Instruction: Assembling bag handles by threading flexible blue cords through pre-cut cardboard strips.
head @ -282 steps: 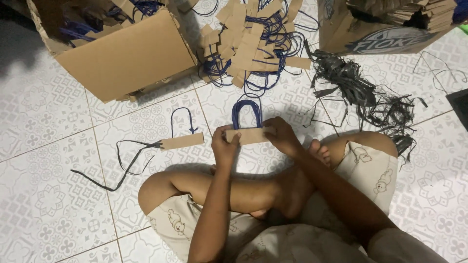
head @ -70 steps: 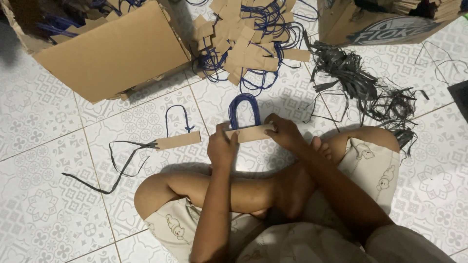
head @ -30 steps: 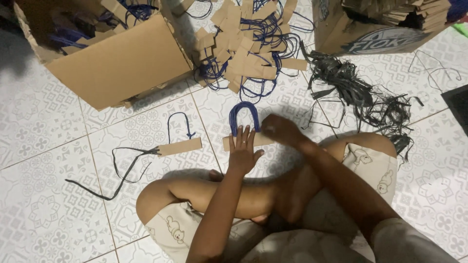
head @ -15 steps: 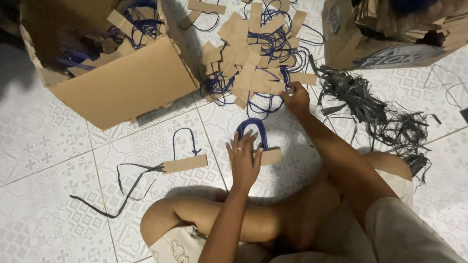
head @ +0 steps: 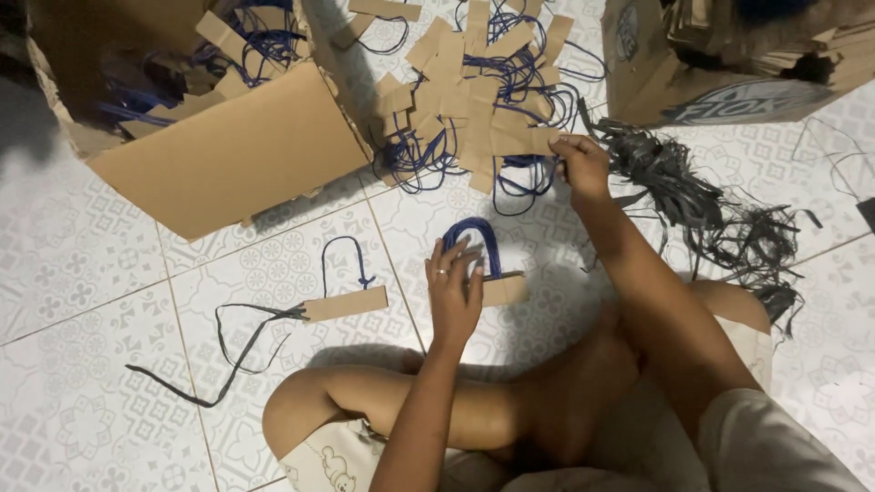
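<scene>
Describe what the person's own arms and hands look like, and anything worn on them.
Both forearms are bare. The left hand wears a thin ring on one finger. The right hand shows no ring or glove. A short pale sleeve covers the right upper arm. No watch or bracelet shows.

Brown cardboard strip with a blue cord loop (head: 497, 273) partly hidden under the left hand (head: 453, 292), open brown cardboard box (head: 228, 155) cut off at the top edge, printed cardboard box (head: 729, 73) cut off too, right hand (head: 581, 164) fingertips hidden among the pile of cardboard strips and blue cords (head: 474, 100)
</scene>
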